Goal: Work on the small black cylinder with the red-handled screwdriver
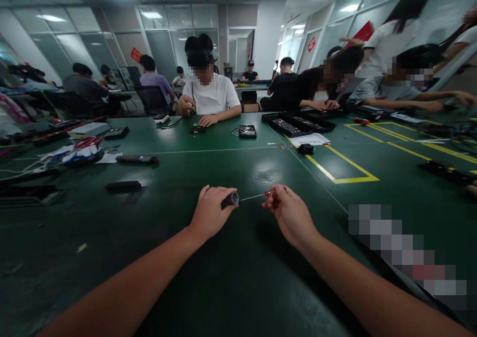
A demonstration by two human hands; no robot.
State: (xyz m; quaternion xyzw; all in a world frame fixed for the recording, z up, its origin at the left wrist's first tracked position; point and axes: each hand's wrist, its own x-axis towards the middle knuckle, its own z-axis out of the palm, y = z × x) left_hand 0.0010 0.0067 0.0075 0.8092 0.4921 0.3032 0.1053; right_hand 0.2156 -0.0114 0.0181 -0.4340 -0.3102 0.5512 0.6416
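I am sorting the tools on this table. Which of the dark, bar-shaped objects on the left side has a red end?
The upper bar, lying beside the white paper. Its right tip is red; the lower bar, closer to the left hand, is plain black.

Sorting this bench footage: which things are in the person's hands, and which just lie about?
In hand:
- dark handle, left hand
- thin metal bit, right hand

Lying about:
- black block
- dark pen-shaped tool
- black trays
- paper sheet

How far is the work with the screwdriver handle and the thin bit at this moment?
Done: both parts are picked up off the green table. In hand: the left hand grips the dark screwdriver handle; the right hand pinches the thin bit. Left: the bit seems not seated in the handle's open end.
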